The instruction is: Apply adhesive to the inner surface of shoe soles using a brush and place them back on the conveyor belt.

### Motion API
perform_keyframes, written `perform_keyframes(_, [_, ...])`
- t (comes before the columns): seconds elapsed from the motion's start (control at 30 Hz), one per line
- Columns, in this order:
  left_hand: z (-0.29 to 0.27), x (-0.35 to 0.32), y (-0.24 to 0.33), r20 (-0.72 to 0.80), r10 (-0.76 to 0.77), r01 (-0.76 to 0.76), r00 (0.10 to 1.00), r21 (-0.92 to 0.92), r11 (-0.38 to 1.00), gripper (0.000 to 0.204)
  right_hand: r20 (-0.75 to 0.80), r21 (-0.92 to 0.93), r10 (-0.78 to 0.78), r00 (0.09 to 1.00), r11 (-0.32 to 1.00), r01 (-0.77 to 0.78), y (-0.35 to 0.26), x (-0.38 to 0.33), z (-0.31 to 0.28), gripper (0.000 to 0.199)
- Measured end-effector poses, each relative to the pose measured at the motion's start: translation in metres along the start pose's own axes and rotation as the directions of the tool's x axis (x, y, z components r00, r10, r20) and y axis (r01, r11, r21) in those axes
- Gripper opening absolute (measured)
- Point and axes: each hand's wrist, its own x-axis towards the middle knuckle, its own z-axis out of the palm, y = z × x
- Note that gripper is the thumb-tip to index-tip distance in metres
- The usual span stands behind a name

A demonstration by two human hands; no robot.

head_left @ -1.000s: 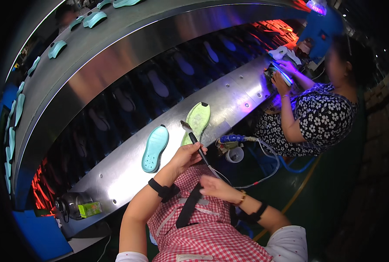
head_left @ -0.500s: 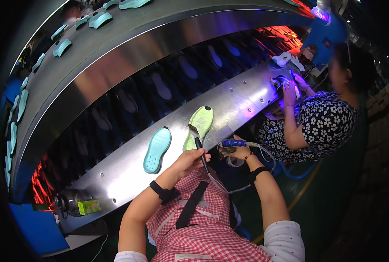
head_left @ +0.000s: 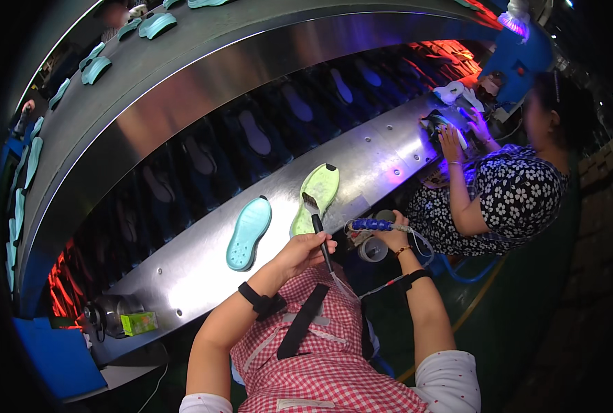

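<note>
My left hand is closed round the black handle of a flat brush; a thin clear tube trails from the handle's end. The brush's bristles touch the inside of a pale green shoe sole lying on the metal ledge. To its left lies a turquoise shoe sole with small holes in its near end. Beyond the ledge's near edge, my right hand has its fingers curled at a round dark lid-like piece, above an open whitish cup and beside a blue jointed hose.
Behind the metal ledge, several soles stand in a dark slotted machine with red-lit ends. Turquoise soles line the curved belt above. A co-worker handles a shoe at the right. A small green box sits at the ledge's left end.
My right hand has shifted slightly right, and the cup's open top now shows. The brush has moved a little along the green sole. The co-worker's hands have shifted at the shoe.
</note>
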Motion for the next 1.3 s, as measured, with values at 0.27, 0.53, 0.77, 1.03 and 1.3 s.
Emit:
perform_keyframes(0.27, [-0.008,0.006,-0.005,0.008,0.019,-0.019,1.000,0.003,1.000,0.026,0.369,-0.040,-0.214,0.905,0.969,0.246,0.002,-0.031,-0.032,0.077])
perform_keyframes(0.53, [-0.008,0.003,-0.004,-0.002,0.054,-0.054,0.999,0.018,0.998,0.027,0.430,-0.221,-0.452,0.782,0.787,0.576,0.007,-0.034,-0.009,0.078])
perform_keyframes(0.77, [-0.005,0.004,-0.007,0.065,0.048,-0.051,0.997,0.055,0.997,0.031,0.341,-0.235,-0.298,0.892,0.891,0.388,-0.017,-0.054,-0.006,0.079])
perform_keyframes(1.03, [-0.012,0.007,-0.015,0.093,0.074,-0.077,0.993,0.033,0.996,0.029,0.438,-0.279,-0.420,0.795,0.777,0.564,-0.006,-0.039,0.002,0.073])
perform_keyframes(1.3, [-0.006,0.008,-0.009,0.057,0.171,-0.169,0.984,-0.049,0.984,0.023,0.465,-0.333,-0.312,0.828,0.805,0.490,-0.052,-0.079,-0.050,0.074])
